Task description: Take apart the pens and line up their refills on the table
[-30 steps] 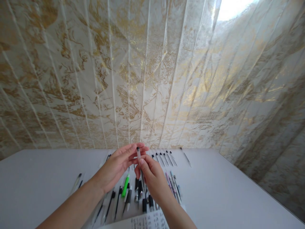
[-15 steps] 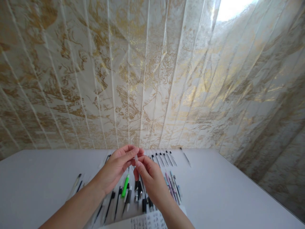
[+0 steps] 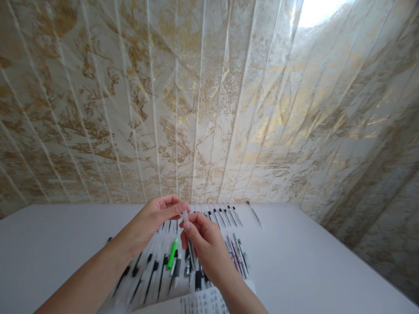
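Observation:
Above the middle of the white table, my right hand [image 3: 203,237] pinches a slim clear pen [image 3: 190,249] between thumb and fingers, its lower end pointing down toward me. My left hand [image 3: 160,218] has its thumb and fingertips closed at the upper tip of the same pen. Beneath my hands lie a bright green pen [image 3: 172,254], a grey and white pen [image 3: 177,270] and several black-capped pens [image 3: 151,280].
A row of thin black-tipped pens [image 3: 225,217] lies at the back of the white table [image 3: 310,261], with one pen [image 3: 254,214] apart at right. Pastel pens [image 3: 236,255] lie right of my hands. A handwritten paper [image 3: 203,303] is at the near edge.
My left hand has moved left and slightly up along the pen to its tip, uncovering more pens below. My right hand has barely shifted, and more of the pen shows.

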A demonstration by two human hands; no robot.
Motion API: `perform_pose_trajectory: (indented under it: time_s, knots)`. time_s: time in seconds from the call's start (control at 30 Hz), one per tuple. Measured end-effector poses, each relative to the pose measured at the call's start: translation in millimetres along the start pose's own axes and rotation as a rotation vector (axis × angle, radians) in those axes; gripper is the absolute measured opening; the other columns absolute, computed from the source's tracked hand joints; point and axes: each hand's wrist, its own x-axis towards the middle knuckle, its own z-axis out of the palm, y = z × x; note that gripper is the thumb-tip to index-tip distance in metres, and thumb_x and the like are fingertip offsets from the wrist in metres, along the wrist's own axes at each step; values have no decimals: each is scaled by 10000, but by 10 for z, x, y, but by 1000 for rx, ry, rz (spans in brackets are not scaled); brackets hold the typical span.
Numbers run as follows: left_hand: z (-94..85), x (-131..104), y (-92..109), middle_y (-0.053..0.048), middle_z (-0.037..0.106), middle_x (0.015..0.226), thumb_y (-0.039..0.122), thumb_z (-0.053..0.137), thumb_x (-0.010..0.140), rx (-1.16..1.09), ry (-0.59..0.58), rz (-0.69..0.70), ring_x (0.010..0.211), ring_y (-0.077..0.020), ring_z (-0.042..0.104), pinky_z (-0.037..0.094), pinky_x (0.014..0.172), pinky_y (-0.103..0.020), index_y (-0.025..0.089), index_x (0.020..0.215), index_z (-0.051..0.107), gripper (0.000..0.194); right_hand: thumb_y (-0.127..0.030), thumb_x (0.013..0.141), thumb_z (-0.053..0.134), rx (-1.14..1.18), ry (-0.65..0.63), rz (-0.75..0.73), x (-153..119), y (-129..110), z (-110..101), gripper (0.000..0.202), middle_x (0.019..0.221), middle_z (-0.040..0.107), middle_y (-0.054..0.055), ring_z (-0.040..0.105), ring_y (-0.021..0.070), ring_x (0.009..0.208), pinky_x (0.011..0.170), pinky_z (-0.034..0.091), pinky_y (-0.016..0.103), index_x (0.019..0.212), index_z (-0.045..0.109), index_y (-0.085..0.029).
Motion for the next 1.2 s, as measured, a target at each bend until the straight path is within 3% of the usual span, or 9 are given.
perform_pose_trajectory:
  time_s: [0.27,0.43,0.63,0.8,0.93,1.07,1.13,1.2]
  knots:
    - [-62,-4,13,4,627,793,408,617,785,19,-3,18,828,-153,538,395,822,-282,201,752,658,213,-342,883,511,-23,9,4,-15,-38,2,200,558,530,-51,325,52,441,454,254,181,771,494,-177]
    - [-47,-41,45,22,620,733,399,634,771,62,10,18,740,-138,532,396,743,-261,215,728,655,190,-323,855,551,-78,16,-7,-36,-52,19,185,564,542,-42,390,59,470,477,285,181,754,501,-176]
    - [-110,-40,66,-12,672,812,382,629,775,-34,-80,-35,728,-147,553,435,749,-284,207,758,702,190,-423,844,538,121,-79,72,-27,-85,33,260,520,539,-51,288,42,369,375,209,178,788,542,-169]
    - [-100,-73,116,-9,668,750,384,629,774,-76,-147,-45,711,-150,552,445,765,-293,216,755,714,189,-479,883,470,314,-160,136,-30,-74,-20,356,483,505,-47,342,47,375,370,225,171,814,589,-151]
    - [-128,-88,189,-13,682,804,411,650,746,20,-32,-17,818,-176,562,430,807,-283,232,721,708,190,-489,870,495,306,-285,177,-65,-122,-28,378,581,559,-17,376,36,385,360,283,161,812,614,-135]
    - [-468,63,46,-55,680,1019,450,602,756,195,17,0,1027,-247,551,404,905,-337,245,899,682,263,-394,733,701,348,-322,254,-91,-156,-5,280,492,479,-72,394,44,383,351,332,148,719,535,-169]
    - [-770,192,-192,-63,639,1113,393,640,695,415,78,-2,1084,-275,527,397,924,-370,250,1014,620,350,-392,711,722,381,-276,248,-87,-153,-4,302,451,457,-85,448,67,401,357,364,152,730,502,-186]
    - [-1079,309,-496,-56,637,992,304,675,536,727,205,-92,1001,-309,545,423,867,-404,230,873,601,353,-404,697,735,406,-226,231,-73,-148,-9,337,467,483,-77,523,90,445,390,412,169,731,477,-191]
